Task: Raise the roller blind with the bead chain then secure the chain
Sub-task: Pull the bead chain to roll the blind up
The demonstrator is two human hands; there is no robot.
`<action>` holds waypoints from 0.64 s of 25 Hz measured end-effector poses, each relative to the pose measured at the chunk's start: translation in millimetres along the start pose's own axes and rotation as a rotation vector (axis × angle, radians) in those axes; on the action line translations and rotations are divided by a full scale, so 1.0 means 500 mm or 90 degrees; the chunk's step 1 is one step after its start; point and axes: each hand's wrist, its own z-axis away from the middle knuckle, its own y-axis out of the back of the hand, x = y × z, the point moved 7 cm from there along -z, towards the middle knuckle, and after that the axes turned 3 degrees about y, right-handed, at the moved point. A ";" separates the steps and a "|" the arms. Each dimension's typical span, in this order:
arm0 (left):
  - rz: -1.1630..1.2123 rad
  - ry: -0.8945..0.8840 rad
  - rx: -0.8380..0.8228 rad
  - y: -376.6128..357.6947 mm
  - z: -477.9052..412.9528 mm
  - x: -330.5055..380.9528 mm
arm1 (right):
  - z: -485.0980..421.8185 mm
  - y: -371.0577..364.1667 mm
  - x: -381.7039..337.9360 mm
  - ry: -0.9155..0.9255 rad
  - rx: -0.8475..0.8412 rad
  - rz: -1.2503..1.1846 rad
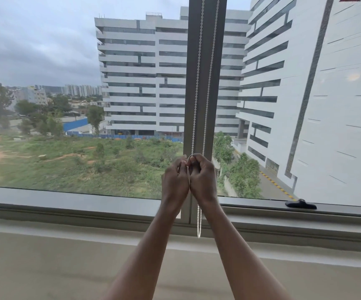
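A white bead chain [198, 83] hangs in two strands down the grey window mullion [205, 61]. Its bottom loop dangles below my wrists, near the sill. My left hand [175, 180] and my right hand [203, 178] are pressed together in front of the mullion, both closed on the chain at the same height. The chain runs between the fingertips of both hands. The roller blind itself is out of view above the frame; the whole glass is uncovered.
A grey window frame [67, 202] runs across below the glass, with a beige sill [67, 256] beneath it. A black window handle [300, 205] lies on the frame at the right. Buildings and greenery show outside.
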 end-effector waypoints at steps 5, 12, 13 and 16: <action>0.160 -0.072 -0.005 -0.018 -0.047 0.171 | 0.059 -0.019 0.046 -0.032 -0.021 0.023; 0.292 -0.099 0.018 -0.044 -0.095 0.223 | 0.080 -0.011 0.042 -0.025 -0.004 0.033; 0.296 -0.097 0.027 -0.046 -0.088 0.214 | 0.088 -0.010 0.047 -0.035 -0.008 0.036; 0.300 -0.089 0.022 -0.058 -0.066 0.168 | 0.116 -0.009 0.091 -0.102 -0.050 0.036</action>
